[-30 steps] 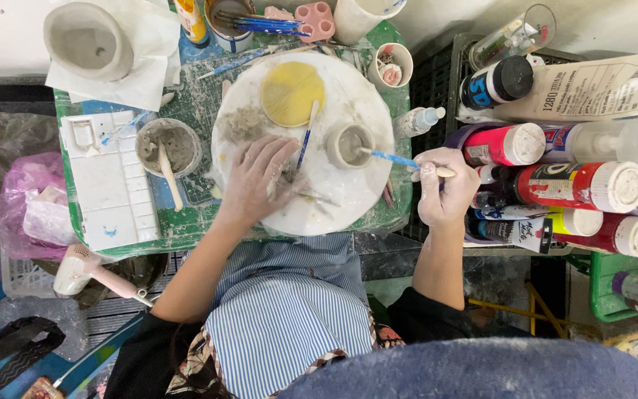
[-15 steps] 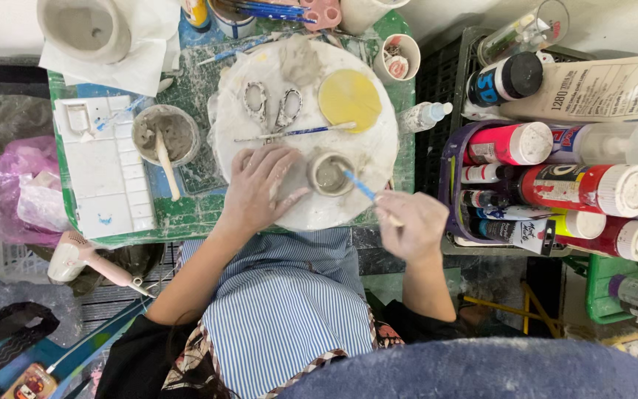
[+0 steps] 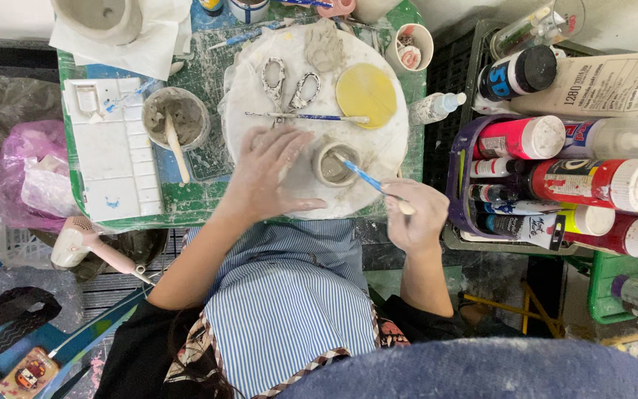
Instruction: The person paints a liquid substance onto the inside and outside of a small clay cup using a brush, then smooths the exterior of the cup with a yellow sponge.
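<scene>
We work at a small green counter (image 3: 186, 203), smeared with dried clay and paint. On it sits a round white board (image 3: 385, 159), and near its front edge stands a small grey clay cup (image 3: 331, 164). Our left hand (image 3: 267, 177) lies flat on the board just beside the cup, fingers spread wide. Our right hand (image 3: 416, 218) hangs off the counter's front edge, its fingers pinched on a blue-handled brush (image 3: 369, 181) whose tip reaches into the cup. Farther back on the board lie scissors (image 3: 289, 87), a second brush (image 3: 306, 116) and a yellow disc (image 3: 365, 94). Left of the board stand a bowl of grey slip (image 3: 175, 118) with a stick in it and a white palette (image 3: 112, 151). To our right, a purple crate (image 3: 458, 177) holds paint bottles (image 3: 592, 185). The floor below is dark and cluttered; a pink-handled hair dryer (image 3: 86, 247) lies by the counter's left corner.
</scene>
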